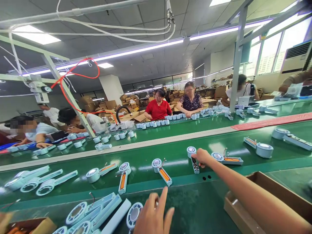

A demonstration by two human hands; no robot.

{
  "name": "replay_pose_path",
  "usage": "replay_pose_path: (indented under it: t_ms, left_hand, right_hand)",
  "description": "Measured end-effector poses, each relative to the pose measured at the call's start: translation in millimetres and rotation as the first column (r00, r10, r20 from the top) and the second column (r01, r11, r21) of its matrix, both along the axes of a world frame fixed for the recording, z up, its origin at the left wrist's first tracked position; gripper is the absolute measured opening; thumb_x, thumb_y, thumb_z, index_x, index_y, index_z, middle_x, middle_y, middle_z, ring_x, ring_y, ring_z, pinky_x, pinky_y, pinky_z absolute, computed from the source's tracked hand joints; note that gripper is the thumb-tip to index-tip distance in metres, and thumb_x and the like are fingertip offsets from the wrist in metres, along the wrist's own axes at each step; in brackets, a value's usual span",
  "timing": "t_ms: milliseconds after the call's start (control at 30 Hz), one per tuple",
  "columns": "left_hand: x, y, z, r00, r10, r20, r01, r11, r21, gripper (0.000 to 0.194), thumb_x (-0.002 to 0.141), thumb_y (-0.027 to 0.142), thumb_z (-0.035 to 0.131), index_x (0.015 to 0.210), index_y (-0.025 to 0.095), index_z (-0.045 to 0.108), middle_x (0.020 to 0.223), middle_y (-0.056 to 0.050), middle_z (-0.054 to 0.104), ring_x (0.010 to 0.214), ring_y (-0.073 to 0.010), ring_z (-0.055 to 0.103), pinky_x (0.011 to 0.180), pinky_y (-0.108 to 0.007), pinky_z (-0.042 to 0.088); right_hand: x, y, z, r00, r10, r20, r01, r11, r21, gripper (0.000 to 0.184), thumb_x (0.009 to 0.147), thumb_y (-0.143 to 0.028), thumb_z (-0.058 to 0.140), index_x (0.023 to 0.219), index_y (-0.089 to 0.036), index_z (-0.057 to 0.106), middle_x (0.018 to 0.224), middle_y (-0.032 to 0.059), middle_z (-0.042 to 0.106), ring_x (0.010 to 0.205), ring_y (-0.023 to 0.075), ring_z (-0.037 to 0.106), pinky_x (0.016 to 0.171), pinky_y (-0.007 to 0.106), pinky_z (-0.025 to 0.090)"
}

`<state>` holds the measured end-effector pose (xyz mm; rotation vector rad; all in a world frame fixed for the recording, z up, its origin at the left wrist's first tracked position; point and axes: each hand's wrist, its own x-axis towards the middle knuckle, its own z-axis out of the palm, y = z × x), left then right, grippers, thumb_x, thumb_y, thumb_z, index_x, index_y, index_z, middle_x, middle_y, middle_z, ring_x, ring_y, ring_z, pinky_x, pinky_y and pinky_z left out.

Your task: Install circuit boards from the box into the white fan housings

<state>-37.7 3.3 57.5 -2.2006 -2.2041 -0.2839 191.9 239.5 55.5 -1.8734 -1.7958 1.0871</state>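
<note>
The right hand (203, 157) is on a pale blue fan (191, 150) lying on the green belt (143, 162), its index finger reaching to the spot where round head meets handle, the other fingers curled in. Whether it grips the fan or only presses on it, I cannot tell. That fan's open handle points back toward the wearer and shows a dark board (195, 165); just below the hand, near the belt's edge, lie two small dark discs (207, 177). To the right of this hand, close by, is another fan (217, 156) with an orange part (231, 159) in its handle and a thin wire standing up. The left hand (154, 214) is nearer the wearer, half open, index finger stretched out and the rest loosely bent; whether anything sits in its fingers is unclear. Just beyond its fingertip lies a fan with an orange strip (165, 175), and to its left is a pile of fans (104, 211). A cardboard box (230, 203) is below the right forearm. The step in hand looks like handling one open unit at its joint. From here, a move would call for a light, steady touch, keeping the handle's open side up and the nearby wire unsnagged.
</note>
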Motion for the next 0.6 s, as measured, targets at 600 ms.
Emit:
replay_pose_path:
  t_ms: [600]
  left_hand:
    - [72, -6, -20.8, 0.980, -0.199, 0.000, 0.192, 0.945, -0.264, 0.041, 0.084, 0.020, 0.070, 0.123, 0.033, 0.070, 0.112, -0.014, 0.076, 0.102, -0.0362, 0.073, 0.084, -0.048, 0.057]
  right_hand:
    - [130, -197, -36.2, 0.784, 0.003, 0.620, -0.189, 0.954, 0.234, 0.031, 0.087, -0.013, 0.059, 0.116, -0.015, 0.068, 0.104, 0.0217, 0.072, 0.089, 0.0392, 0.074, 0.068, 0.037, 0.047]
